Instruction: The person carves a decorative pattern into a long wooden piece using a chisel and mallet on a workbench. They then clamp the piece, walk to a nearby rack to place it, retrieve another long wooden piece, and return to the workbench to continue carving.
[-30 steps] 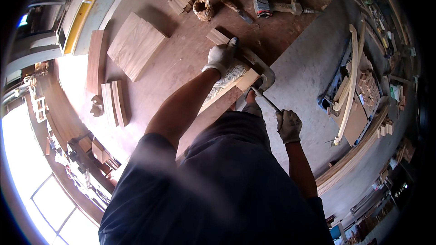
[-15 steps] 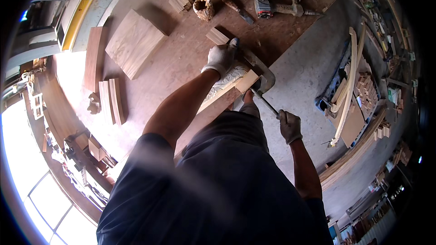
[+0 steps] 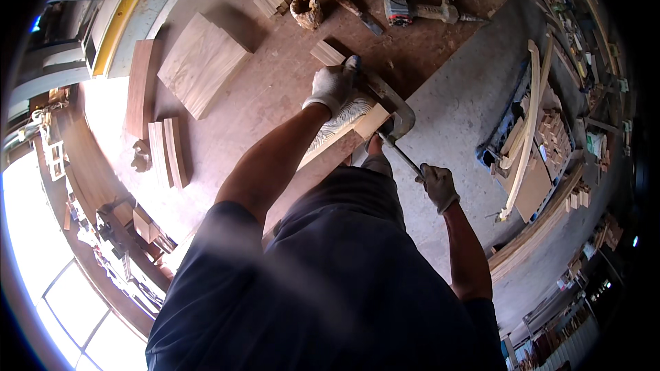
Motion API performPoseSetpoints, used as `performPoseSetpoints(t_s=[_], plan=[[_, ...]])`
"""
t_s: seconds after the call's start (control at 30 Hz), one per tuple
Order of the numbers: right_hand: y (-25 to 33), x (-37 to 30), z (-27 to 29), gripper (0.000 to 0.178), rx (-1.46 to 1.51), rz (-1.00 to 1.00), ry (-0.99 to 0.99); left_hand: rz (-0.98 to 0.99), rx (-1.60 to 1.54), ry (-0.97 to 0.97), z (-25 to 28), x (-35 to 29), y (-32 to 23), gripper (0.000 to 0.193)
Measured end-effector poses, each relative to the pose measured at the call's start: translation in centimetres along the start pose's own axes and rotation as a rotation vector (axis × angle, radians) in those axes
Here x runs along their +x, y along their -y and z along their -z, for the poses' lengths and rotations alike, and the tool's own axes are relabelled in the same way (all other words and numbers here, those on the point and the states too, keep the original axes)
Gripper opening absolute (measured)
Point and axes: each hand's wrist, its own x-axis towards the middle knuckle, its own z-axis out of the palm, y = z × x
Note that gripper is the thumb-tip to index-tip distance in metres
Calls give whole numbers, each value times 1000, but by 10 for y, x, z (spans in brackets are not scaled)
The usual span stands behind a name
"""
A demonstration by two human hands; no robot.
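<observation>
At the workbench's near edge a metal C-shaped clamp [image 3: 402, 115] sits around a pale wooden block [image 3: 372, 121] and a board with a wavy grain pattern [image 3: 340, 124]. My left hand [image 3: 331, 86], in a whitish glove, is closed at the clamp's far end; the fingers' undersides are hidden. My right hand [image 3: 438, 187], also gloved, grips a thin metal rod [image 3: 404, 156] that slants up to the clamp's near end. A small wooden block [image 3: 327, 53] lies just beyond my left hand.
On the workbench [image 3: 275, 75] lie a large wooden panel [image 3: 204, 65], wooden strips [image 3: 169, 153], a pot with a stick [image 3: 306, 12], a chisel-like tool [image 3: 361, 16] and a power tool [image 3: 419, 10]. A crate of wood offcuts [image 3: 536, 144] stands on the floor at right.
My right hand has shifted slightly up and left with the rod. My left hand and the clamp stay nearly in place.
</observation>
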Motion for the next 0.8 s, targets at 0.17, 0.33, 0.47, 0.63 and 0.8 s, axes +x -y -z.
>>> performPoseSetpoints(t_s=[0.17, 0.33, 0.47, 0.63, 0.8], plan=[[-8, 5, 1, 49, 53, -59, 59, 2, 34, 7, 7, -9, -11, 65], [0, 6, 2, 50, 143, -138, 67, -19, 68, -31, 7, -8, -11, 65], [13, 0, 5, 50, 262, -224, 104, -7, 40, 3, 6, -1, -5, 66], [26, -10, 9, 45, 307, -289, 97, 12, -147, 110, 9, 10, 11, 55], [23, -23, 8, 38, 335, -309, 78, 49, -464, 439, 38, -2, 19, 34]])
